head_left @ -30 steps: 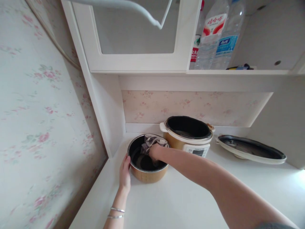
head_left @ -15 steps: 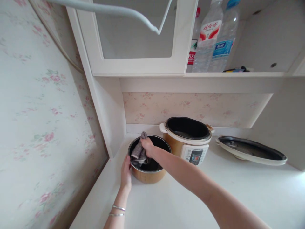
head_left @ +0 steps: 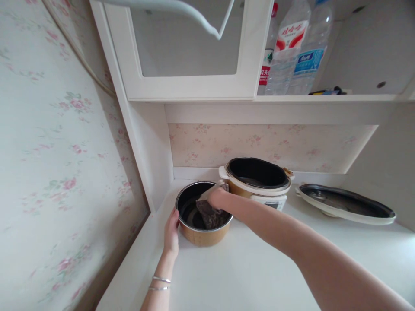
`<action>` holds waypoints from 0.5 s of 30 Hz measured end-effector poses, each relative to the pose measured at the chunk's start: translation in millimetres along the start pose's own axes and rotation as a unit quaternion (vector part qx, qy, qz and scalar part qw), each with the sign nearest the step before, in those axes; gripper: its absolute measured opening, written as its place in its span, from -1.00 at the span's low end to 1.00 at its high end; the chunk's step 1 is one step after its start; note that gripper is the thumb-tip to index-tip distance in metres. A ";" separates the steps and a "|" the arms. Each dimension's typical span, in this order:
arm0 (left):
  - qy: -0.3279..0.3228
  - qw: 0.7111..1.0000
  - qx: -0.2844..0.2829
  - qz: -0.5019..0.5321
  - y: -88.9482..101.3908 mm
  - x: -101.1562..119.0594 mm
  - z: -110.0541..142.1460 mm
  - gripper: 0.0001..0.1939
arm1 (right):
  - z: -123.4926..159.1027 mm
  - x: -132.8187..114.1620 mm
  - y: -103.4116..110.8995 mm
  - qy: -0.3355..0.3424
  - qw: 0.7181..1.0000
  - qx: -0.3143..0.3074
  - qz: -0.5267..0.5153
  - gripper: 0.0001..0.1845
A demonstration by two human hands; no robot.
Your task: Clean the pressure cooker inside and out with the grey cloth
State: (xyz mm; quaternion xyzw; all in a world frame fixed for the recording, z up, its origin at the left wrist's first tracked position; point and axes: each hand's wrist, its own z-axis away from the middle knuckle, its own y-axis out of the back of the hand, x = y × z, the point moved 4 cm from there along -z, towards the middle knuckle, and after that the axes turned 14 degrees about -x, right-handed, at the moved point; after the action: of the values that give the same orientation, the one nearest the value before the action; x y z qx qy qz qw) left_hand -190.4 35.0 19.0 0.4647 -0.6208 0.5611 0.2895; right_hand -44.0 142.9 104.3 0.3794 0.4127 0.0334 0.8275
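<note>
Pot [head_left: 204, 238], one, tan outside, dark inside, pale metal rim; upright on the white counter [head_left: 246, 268], between the two hands; left hand [head_left: 171, 233] at the pot's left side, touching the rim and outer wall, thumb uppermost; whether it grips or merely rests there, cannot tell; two silver-coloured bangles [head_left: 160, 283] on that wrist, in front of the pot; right hand [head_left: 217, 198] over the right part of the pot's mouth, fingers closed on a cloth [head_left: 211, 216]; cloth, grey-brown, patterned, bunched at the hand and hanging into the pot; cooker body [head_left: 239, 188], tan and white, lidless, just behind the pot to its right; lid [head_left: 346, 203], dark face up, pale edge, well to the pot's right; bottles [head_left: 288, 52], clear plastic, labelled, on the shelf above and right of the pot.
</note>
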 end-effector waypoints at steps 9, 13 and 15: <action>0.011 0.999 0.031 0.000 5.3 -0.7 -2.0 -0.58 | -21.2 -11.9 -10.7 0.120 0.989 -0.017 0.089 -0.67; 0.001 1.000 0.012 -0.029 1.4 3.3 -0.8 -0.59 | -12.1 2.2 -9.5 0.047 0.997 0.052 0.041 -0.77; -0.002 0.999 0.018 -0.034 1.1 3.6 -0.1 -0.58 | -7.0 4.8 -9.6 0.016 0.998 0.067 -0.004 -0.72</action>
State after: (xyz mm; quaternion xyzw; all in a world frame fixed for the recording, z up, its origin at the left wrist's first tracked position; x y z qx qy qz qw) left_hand -192.8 34.1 21.7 0.4914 -0.5950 0.5616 0.2986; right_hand -48.2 142.1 92.2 0.4317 0.4284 0.0086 0.7937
